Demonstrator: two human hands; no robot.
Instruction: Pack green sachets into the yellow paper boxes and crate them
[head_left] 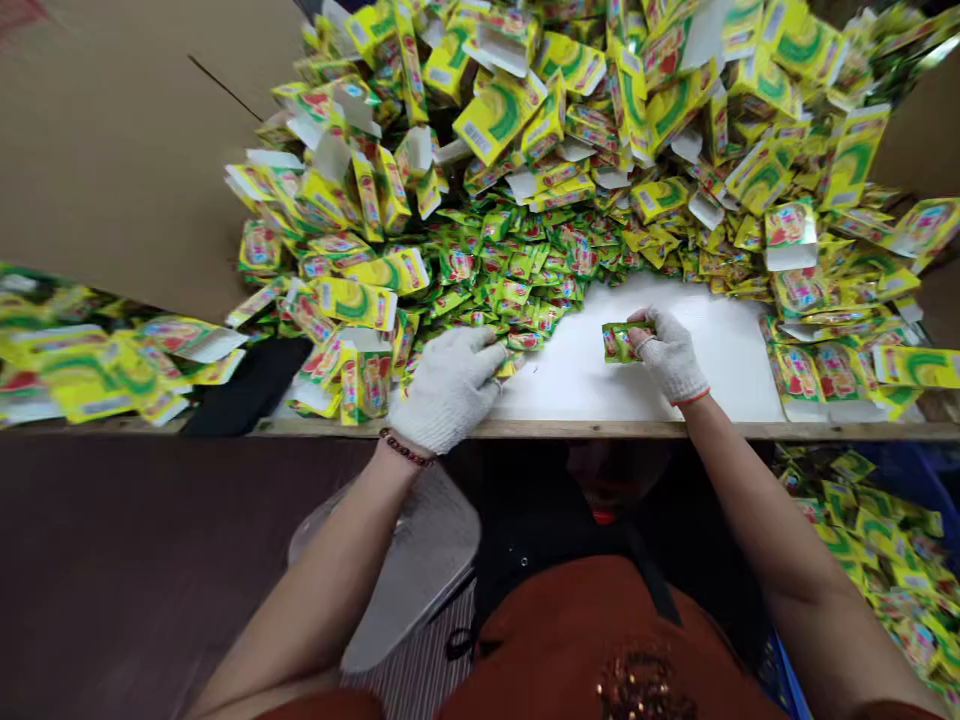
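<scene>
Right hand (pixel 670 352), gloved, pinches small stack of green sachets (pixel 619 341), glossy with red-pink print, near worktop (pixel 585 385) front edge; left hand (pixel 450 385) rests spread on sachet pile (pixel 517 280)

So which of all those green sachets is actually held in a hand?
The one in the right hand: that sachet sits alone over the bare white board, apart from the pile.
</scene>
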